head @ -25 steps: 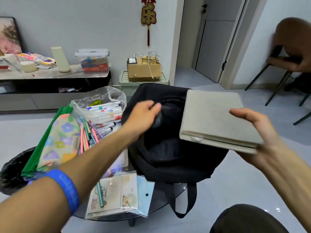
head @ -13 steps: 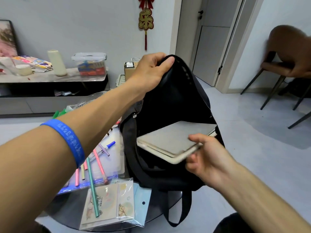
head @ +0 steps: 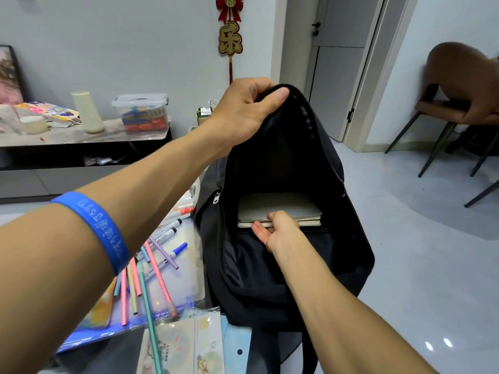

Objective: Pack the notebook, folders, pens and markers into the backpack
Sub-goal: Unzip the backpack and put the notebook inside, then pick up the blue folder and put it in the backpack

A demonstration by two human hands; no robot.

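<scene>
The black backpack [head: 291,271] stands on the round table with its main compartment gaping. My left hand [head: 248,109] pinches the top rim of the opening and holds it up high. Inside lies the grey notebook [head: 278,206], flat and deep in the compartment. My right hand [head: 278,230] reaches into the opening, thumb on top of the notebook's near edge and fingers underneath. To the left of the bag, pens and markers [head: 159,255] lie scattered over a blue-edged clear folder [head: 186,282]. More plastic folders [head: 186,346] rest at the table's front edge.
A low shelf [head: 81,141] along the far wall carries a clear storage box [head: 143,112] and a pale cylinder. A brown chair [head: 459,103] stands at the right by a closed door [head: 334,76]. Grey floor stretches right of the table.
The notebook has gone from outside the bag, to partway in, to deep inside the compartment. My left hand lifted the bag's top rim higher; my right hand followed the notebook in.
</scene>
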